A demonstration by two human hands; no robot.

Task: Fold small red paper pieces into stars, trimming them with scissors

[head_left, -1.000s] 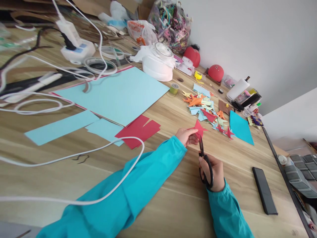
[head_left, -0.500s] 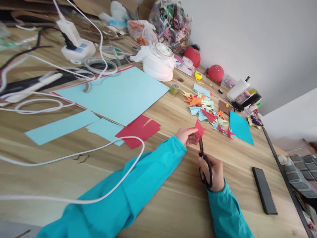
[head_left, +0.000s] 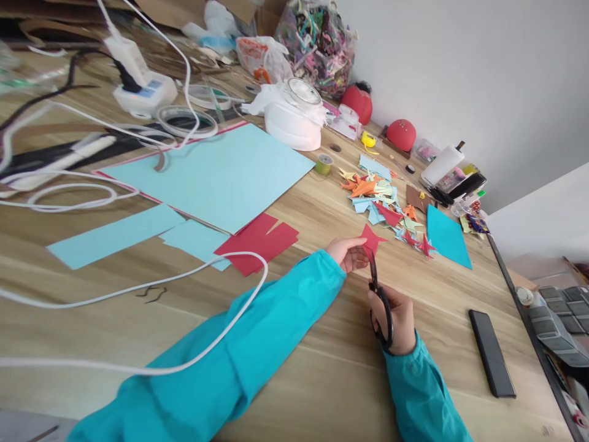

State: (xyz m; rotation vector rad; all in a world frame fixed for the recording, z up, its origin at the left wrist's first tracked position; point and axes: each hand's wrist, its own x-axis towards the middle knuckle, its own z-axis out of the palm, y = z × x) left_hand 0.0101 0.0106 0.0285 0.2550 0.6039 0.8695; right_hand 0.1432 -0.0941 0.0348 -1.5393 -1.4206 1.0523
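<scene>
My left hand (head_left: 346, 252) pinches a small folded red paper piece (head_left: 372, 238) just above the wooden table (head_left: 294, 362). My right hand (head_left: 394, 318) grips black scissors (head_left: 378, 294) by their loops, the blades pointing up into the lower edge of the red piece. Both arms wear teal sleeves. A cut red sheet (head_left: 258, 242) lies just left of my left hand.
A pile of small coloured paper shapes (head_left: 384, 205) and a teal square (head_left: 446, 236) lie beyond my hands. A large light-blue sheet (head_left: 216, 175), blue strips (head_left: 115, 234), white cables (head_left: 151, 288), a power strip (head_left: 145, 95), a white round container (head_left: 294, 116) and a black phone (head_left: 491, 353) surround them.
The red piece has turned slightly in my left hand and the scissors have shifted a little upward; otherwise nothing has moved.
</scene>
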